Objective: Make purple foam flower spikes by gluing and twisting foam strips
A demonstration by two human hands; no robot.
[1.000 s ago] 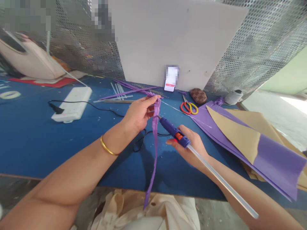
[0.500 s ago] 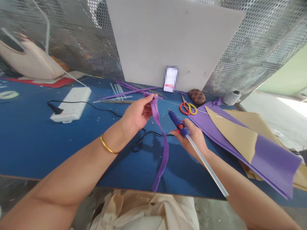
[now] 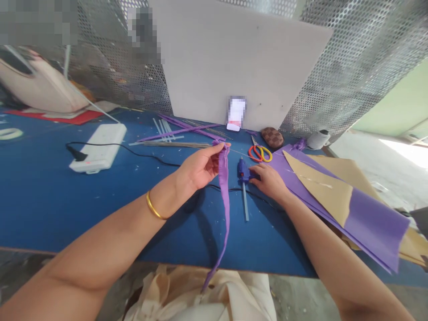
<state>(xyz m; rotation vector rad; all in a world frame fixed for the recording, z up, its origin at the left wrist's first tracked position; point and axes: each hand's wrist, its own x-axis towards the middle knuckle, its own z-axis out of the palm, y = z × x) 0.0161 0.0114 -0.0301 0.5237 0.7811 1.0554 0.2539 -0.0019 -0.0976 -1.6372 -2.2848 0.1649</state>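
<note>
My left hand (image 3: 202, 167) is closed, pinching the gathered top of a purple crepe paper strip (image 3: 224, 183) between thumb and fingers. The strip hangs down past the table's front edge. A thin pale strand runs from the gathered end toward the right. My right hand (image 3: 269, 180) has its fingers around the handle of a blue hot glue gun (image 3: 243, 171), which lies on the blue table with its nozzle pointing away from me. A clear glue stick (image 3: 245, 203) sticks out of its back end. The fingertips at the handle are partly hidden.
Scissors (image 3: 260, 153) with red and yellow handles lie behind the glue gun, near a checkered pouch (image 3: 272, 137). Purple and tan paper sheets (image 3: 371, 223) cover the right side. Purple strips (image 3: 180, 130), glue sticks and thin wires (image 3: 177, 144) lie behind; a power strip (image 3: 100, 147) sits left.
My right hand has lowered the glue gun onto the table, turning it so its stick points toward me. My left hand has shifted slightly right and nearer with the purple strip.
</note>
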